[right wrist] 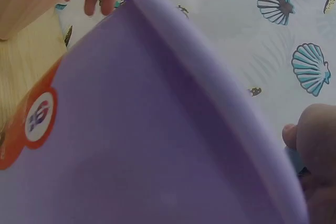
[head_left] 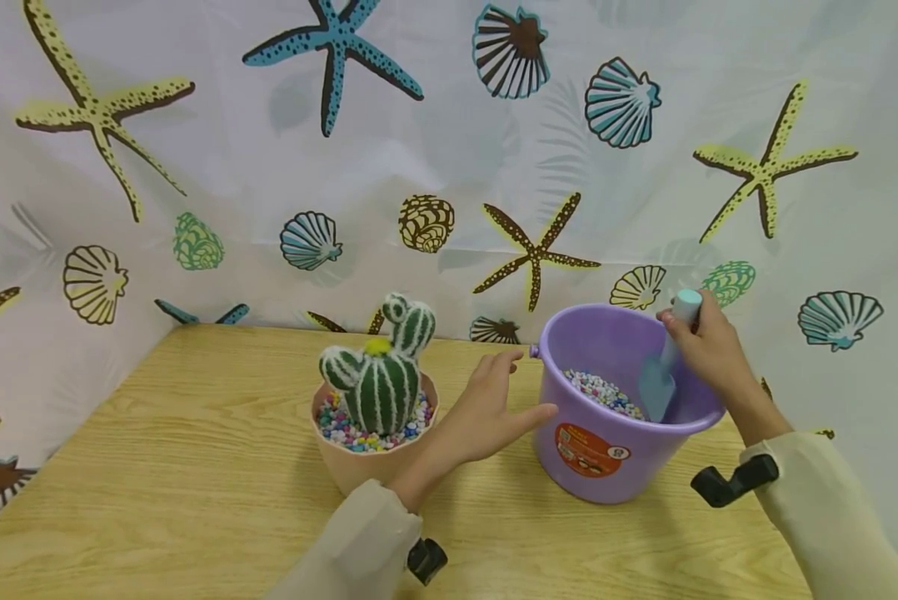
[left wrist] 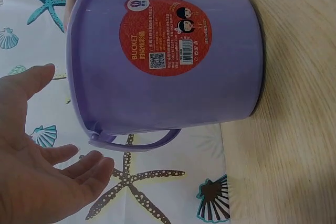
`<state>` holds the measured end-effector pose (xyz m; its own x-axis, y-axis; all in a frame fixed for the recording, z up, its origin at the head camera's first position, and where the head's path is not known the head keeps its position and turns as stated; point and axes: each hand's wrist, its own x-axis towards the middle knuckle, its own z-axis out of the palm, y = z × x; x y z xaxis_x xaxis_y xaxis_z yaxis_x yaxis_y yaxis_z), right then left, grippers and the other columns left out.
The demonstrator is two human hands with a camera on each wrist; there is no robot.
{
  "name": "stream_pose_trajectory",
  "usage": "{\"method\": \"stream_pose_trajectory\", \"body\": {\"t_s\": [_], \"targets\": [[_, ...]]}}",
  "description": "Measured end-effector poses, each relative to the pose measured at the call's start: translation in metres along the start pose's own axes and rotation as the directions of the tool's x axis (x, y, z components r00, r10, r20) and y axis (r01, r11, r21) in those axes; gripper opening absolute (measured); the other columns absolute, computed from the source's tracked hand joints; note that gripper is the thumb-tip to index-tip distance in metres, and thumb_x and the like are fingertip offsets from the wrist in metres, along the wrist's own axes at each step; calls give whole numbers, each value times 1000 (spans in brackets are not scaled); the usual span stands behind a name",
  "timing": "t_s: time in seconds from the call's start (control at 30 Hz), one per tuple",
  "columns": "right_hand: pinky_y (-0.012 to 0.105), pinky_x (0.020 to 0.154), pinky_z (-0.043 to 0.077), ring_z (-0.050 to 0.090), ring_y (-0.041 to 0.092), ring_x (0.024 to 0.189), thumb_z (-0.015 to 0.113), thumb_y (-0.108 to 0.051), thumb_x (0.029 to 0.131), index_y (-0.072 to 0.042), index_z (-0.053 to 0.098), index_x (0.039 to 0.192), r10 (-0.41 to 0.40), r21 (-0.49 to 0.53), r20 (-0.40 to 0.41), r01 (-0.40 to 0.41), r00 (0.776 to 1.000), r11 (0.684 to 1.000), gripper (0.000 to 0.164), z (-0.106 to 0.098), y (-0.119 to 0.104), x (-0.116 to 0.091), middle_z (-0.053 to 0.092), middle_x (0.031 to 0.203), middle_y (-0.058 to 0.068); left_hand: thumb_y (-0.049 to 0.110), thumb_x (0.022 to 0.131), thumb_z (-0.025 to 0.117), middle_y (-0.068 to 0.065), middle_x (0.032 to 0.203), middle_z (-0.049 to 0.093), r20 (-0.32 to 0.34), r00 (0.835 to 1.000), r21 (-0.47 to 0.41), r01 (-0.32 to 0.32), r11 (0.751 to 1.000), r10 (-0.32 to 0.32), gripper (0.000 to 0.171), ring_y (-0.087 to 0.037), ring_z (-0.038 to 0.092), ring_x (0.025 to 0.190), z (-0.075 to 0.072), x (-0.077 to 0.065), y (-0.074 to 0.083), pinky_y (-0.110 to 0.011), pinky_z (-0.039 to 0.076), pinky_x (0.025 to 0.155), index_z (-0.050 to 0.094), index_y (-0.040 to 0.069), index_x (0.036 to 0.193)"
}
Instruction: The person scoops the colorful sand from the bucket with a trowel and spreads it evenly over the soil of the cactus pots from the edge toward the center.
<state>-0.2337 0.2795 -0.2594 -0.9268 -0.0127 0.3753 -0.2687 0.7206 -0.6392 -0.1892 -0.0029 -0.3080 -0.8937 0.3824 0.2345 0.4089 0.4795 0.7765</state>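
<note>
My right hand (head_left: 707, 346) grips the pale blue handle of a small trowel (head_left: 656, 387), blade down inside a purple bucket (head_left: 662, 454). Small multicoloured pebbles (head_left: 602, 393) lie in the bucket. My left hand (head_left: 486, 415) hovers between the bucket and a plant pot, thumb and fingers spread towards the rim. In the left wrist view this hand (left wrist: 42, 156) holds nothing and looks apart from the bucket. The peach pot (head_left: 370, 471) bears a knitted-looking green cactus (head_left: 383, 396) in coloured pebbles (head_left: 331, 425). In the right wrist view the bucket wall (right wrist: 131, 114) hides most of the trowel.
Everything stands on a wood-grain table (head_left: 172, 450). Behind it hangs a white cloth (head_left: 449, 150) printed with starfish and shells. The bucket's handle (left wrist: 149, 145) hangs down at its side. A red label (left wrist: 165, 35) is on the bucket's front.
</note>
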Motion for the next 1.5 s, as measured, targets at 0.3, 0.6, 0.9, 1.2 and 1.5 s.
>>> {"method": "stream_pose_trajectory", "body": {"t_s": [0.3,0.6,0.9,1.2,1.5], "targets": [[53,81,50,59,45,98,50,-19,97,9,47,116,7,-133,-65,-16,998,991,34,3,10,-4,59,107,32,44,79,74,-18,149,29,2,1000,-7,23,1000,-23,90,-35,30,138,9,17,5,-56,33,108,28,8,148],[53,67,50,59,46,82,57,-24,93,10,48,99,40,-245,-169,-81,985,966,35,6,9,-5,59,89,31,42,70,83,-15,149,32,20,1000,8,-9,1000,9,103,-32,31,138,14,37,3,-55,33,108,26,8,149],[54,65,50,60,47,81,57,-21,93,10,48,96,40,-248,-177,-84,983,965,32,7,6,-6,58,87,33,45,69,83,-15,153,25,47,999,5,2,1000,-2,113,-34,28,140,23,43,1,-56,30,109,16,11,153],[55,76,51,60,47,91,55,-20,94,13,50,105,61,-197,-135,-87,989,977,35,14,0,-1,59,101,34,44,68,84,-14,152,31,47,999,-30,15,999,-14,112,-32,30,139,20,43,6,-55,32,108,18,13,153],[16,59,50,61,16,69,55,-27,95,8,52,108,149,-23,-204,-157,968,987,38,22,-16,2,62,98,26,44,67,84,-14,151,32,57,998,-10,23,1000,-23,112,-31,32,138,20,44,9,-54,34,108,19,14,153]]}}
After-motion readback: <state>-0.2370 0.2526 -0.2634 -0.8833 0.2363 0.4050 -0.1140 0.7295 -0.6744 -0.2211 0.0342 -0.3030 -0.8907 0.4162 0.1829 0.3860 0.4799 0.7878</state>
